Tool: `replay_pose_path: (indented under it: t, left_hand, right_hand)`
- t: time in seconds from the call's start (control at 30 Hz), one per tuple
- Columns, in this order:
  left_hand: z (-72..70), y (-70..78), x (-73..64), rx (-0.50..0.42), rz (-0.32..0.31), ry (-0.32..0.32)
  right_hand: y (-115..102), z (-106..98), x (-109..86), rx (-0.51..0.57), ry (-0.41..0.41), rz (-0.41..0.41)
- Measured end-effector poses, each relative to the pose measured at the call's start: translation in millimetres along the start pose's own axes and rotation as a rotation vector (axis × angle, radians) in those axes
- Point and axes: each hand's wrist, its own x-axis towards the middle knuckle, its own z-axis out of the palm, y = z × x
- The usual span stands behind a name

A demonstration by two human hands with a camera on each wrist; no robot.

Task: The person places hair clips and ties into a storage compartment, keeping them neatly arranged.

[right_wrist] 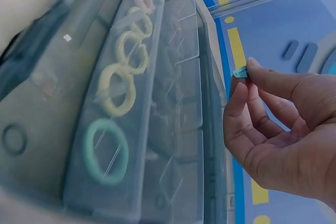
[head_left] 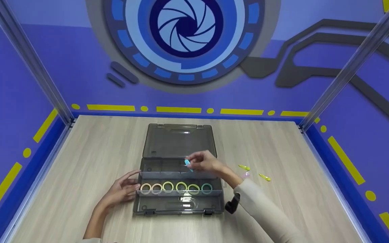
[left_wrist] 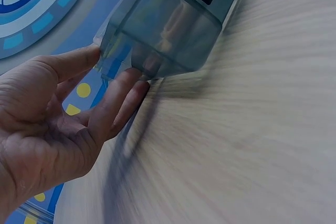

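A grey see-through organizer box [head_left: 179, 204] lies on the table with its lid [head_left: 179, 140] folded back. My right hand [head_left: 205, 161] pinches a small turquoise hair clip [right_wrist: 240, 72] between thumb and fingertip, over the box's rear compartments. Spread fingers of my left hand [head_left: 125, 189] touch the box's left side; in the left wrist view they meet its corner. Along the middle compartment stands a row of hair ties: peach ones [head_left: 146, 188] at left, yellow ones [head_left: 181, 187], and a teal one [head_left: 207, 188] at the right end.
Right of the box lie two yellow hair clips [head_left: 244, 167] [head_left: 265, 177] and a pink piece [head_left: 246, 174], close to the right forearm. Blue printed panels [head_left: 66, 74] and metal posts [head_left: 346, 71] border the wooden table [head_left: 96, 145].
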Motion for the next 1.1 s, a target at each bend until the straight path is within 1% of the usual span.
replay_pose_path:
  t: [0.13,0.23,0.3,0.5,0.7,0.8,0.87,0.97,1.1]
  left_hand:
    - [0.5,-1.1,0.2,0.000,-0.003,0.005]
    - [0.8,-2.5,0.5,0.002,-0.001,0.006]
    - [0.8,-2.9,0.4,-0.003,-0.006,0.003]
    - [-1.4,-0.9,-1.2,-0.012,-0.019,0.006]
    - [-1.7,-0.3,-1.0,-0.014,-0.016,0.002]
    - [-0.8,-0.5,0.4,-0.017,-0.018,-0.004]
    - [-0.5,-0.7,1.1,-0.017,-0.008,-0.004]
    - [0.0,-1.1,1.1,-0.010,0.012,-0.003]
    - [0.5,-2.4,0.1,-0.008,0.016,-0.002]
  right_hand:
    - [-3.7,8.9,14.9,0.013,0.012,-0.007]
    - [-2.9,15.5,25.9,0.022,0.014,-0.037]
    - [-1.9,20.4,32.2,0.030,0.017,-0.039]
    - [2.1,38.2,48.8,0.050,0.037,-0.011]
    - [4.3,54.8,55.7,0.093,0.054,-0.006]
    - [5.7,61.5,56.4,0.102,0.043,-0.032]
    - [5.6,65.8,57.9,0.087,0.049,-0.042]
    - [4.6,73.8,61.8,0.034,0.091,-0.034]
    - [4.0,86.4,67.9,-0.050,0.145,-0.023]
